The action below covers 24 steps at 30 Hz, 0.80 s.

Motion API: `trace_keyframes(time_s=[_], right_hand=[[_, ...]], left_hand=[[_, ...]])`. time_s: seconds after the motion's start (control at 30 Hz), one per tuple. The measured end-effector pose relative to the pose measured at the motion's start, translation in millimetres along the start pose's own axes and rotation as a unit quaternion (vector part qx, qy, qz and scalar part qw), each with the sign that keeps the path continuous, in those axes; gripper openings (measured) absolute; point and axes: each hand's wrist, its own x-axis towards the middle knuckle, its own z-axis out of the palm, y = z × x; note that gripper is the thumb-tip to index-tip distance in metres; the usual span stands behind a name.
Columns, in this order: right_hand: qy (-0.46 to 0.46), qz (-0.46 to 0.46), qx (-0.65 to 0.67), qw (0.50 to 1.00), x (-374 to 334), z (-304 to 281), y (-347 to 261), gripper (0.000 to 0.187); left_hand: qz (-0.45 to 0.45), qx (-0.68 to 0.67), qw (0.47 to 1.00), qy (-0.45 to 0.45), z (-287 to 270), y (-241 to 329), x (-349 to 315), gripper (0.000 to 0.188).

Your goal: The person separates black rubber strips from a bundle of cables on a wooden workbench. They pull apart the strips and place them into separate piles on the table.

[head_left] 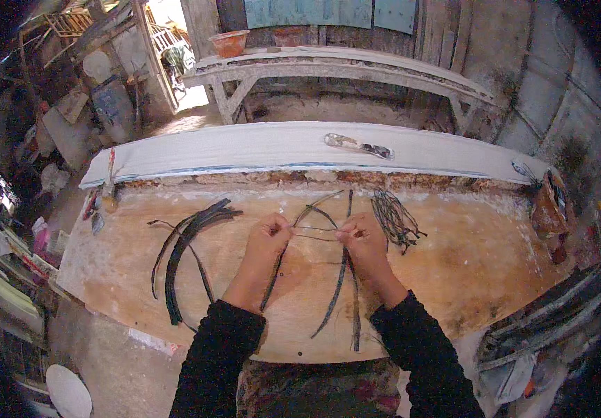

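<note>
Above the middle of a wooden board [245,327], my left hand [267,240] and my right hand [364,240] face each other, each closed in a pinch. Between them runs a thin dark strand [314,228], doubled into two lines. Long dark strips [333,299] lie under and beside my right hand, and another strip [270,285] passes beneath my left. A curved bundle of black strips [177,272] rests left of my left hand. Just beyond my right hand is a bunch of thin looped strands [394,219]. The strands' material cannot be made out.
A long white plank [245,150] borders the board's far side, with a worn scraper-like tool [360,145] on it. A brush [110,181] stands at the far left corner, and a brown container [550,205] at the right. Behind is a bench [342,68] with an orange pot [229,44].
</note>
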Motion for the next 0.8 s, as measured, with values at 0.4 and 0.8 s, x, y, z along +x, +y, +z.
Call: trace_keyframes(time_s=[0.4,0.8], right_hand=[[-0.297,0.032,0.248,0.922,-19,10,-42,0.012],[0.109,0.055,-0.068,0.99,4,2,3,0.005]], left_hand=[[-0.075,-0.033,0.996,0.022,11,2,-3,0.005],[-0.01,-0.135,0.963,-0.234,48,3,-32,0.003]])
